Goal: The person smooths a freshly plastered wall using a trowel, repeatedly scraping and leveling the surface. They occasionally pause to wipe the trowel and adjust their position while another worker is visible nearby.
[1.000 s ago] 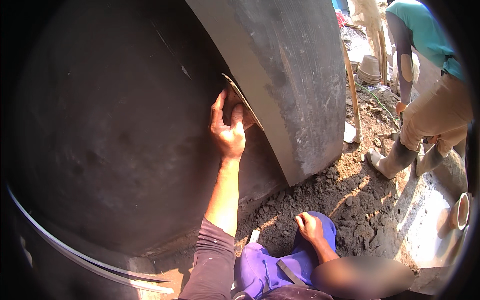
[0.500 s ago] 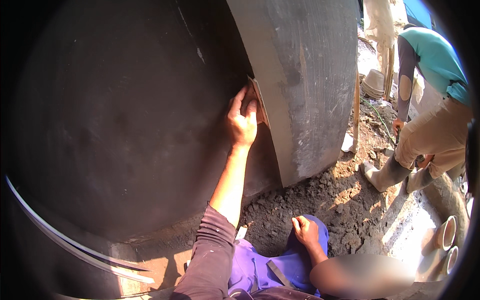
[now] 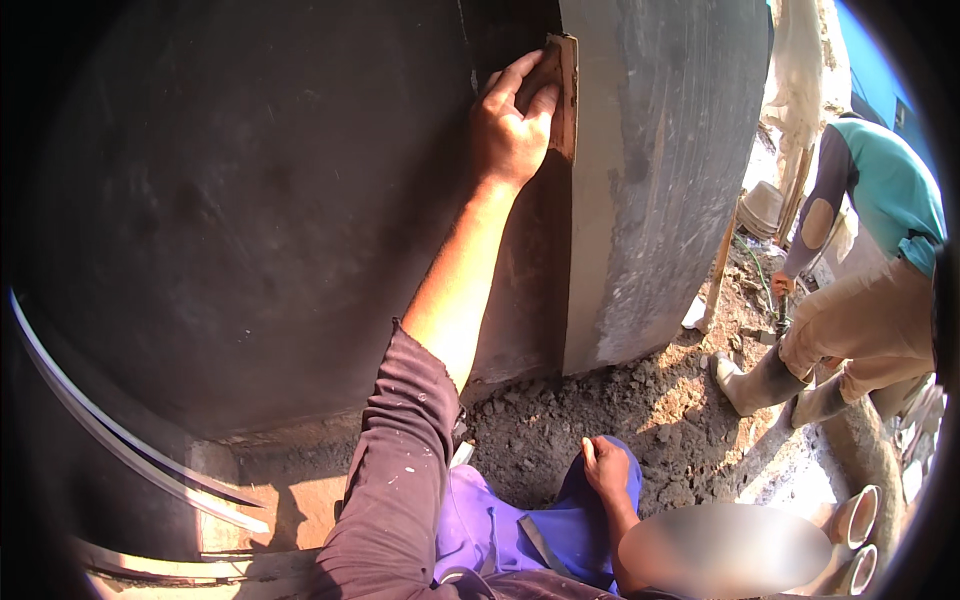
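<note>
My left hand (image 3: 512, 125) is raised against the dark wall (image 3: 250, 220), its fingers and thumb closed on a flat brown hand float (image 3: 564, 100). The float stands upright along the corner edge, where the dark face meets a sunlit strip of smooth grey plaster (image 3: 595, 220). My palm hides part of the float and how it is gripped. Low at the right, my right hand (image 3: 607, 468) rests on my knee in purple trousers (image 3: 565, 540). Its fingers are curled in loosely, and I see nothing in them.
Loose dark soil (image 3: 530, 430) lies along the wall's foot. At the right a co-worker in a turquoise top (image 3: 885, 175) and rubber boots (image 3: 745, 385) bends over. Two buckets (image 3: 857, 520) lie near the lower right; stacked buckets (image 3: 762, 208) stand farther back. Pale curved strips (image 3: 120, 450) are at the left.
My left hand has slid the float upward along the wall's corner edge. The whole view has shifted a little. My right hand stays on the knee.
</note>
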Demonstrator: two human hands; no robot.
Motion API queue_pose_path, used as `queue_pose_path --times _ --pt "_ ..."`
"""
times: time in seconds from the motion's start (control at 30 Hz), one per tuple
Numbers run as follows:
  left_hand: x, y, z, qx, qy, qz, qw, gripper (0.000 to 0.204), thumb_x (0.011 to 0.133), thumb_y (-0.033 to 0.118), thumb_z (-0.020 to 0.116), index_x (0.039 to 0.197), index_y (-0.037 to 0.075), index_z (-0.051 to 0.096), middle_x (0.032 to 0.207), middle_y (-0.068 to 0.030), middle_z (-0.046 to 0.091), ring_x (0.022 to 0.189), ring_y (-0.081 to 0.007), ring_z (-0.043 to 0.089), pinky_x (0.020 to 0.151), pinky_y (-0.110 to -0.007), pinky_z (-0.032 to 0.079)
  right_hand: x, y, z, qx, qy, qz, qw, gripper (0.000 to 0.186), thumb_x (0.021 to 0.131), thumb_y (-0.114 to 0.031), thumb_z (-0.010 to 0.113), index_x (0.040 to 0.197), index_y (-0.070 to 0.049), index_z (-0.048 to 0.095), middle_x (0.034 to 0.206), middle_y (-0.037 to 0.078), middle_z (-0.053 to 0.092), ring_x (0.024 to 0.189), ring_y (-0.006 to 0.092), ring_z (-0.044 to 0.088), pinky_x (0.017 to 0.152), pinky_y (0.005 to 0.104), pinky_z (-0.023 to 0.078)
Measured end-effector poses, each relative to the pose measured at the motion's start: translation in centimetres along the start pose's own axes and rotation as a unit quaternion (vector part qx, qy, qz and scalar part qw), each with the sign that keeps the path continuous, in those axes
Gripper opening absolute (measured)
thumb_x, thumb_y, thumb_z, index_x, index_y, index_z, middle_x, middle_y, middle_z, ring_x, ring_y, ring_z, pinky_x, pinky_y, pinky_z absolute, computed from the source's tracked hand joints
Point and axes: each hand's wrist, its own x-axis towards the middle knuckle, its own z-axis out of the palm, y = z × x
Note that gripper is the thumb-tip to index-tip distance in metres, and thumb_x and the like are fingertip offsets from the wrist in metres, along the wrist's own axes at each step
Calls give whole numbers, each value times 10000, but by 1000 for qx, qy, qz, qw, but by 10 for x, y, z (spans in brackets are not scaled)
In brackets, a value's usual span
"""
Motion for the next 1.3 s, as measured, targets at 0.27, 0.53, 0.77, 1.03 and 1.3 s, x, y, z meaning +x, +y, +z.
queue_pose_path --times 0.27,0.53,0.77,1.03,1.3 --pt "-206 -69 3 -34 -82 -167 982 408 998 187 736 1372 40 664 1328 -185 698 1306 -342 645 1125 -414 484 -2 4 2 10 6 -7 1000 330 1002 -396 705 921 -82 768 833 195 741 785 422 724 698 516 554" --pt "-1 -6 -14 -59 17 -23 998 421 1010 161 724 1404 34 648 1288 -156 744 1146 -233 714 1020 -388 565 3 10 -4 -24 5 0 1000 370 1010 -401 682 864 -65 730 776 214 711 761 447 703 670 545 535" --pt "141 -3 11 -41 42 168 984 348 988 59 718 1335 50 698 1259 -158 774 1191 -256 718 1024 -372 558 12 4 15 20 17 -41 999 344 1007 -377 709 886 -57 745 771 210 703 724 427 696 645 495 525" --pt "-199 -63 8 -73 -92 -213 970 440 1020 235 711 1427 89 630 1357 -183 723 1287 -329 688 1075 -388 532 5 0 -1 -25 -7 -13 1000 325 1004 -375 698 906 -73 768 842 188 743 810 415 729 702 493 561" --pt "-435 -35 -55 -257 -70 -482 835 537 1022 66 669 1538 65 519 1468 -133 644 1354 -267 619 1154 -405 482 2 -6 -3 3 -43 18 999 309 1004 -378 703 951 -85 790 850 142 776 784 354 755 718 454 578"
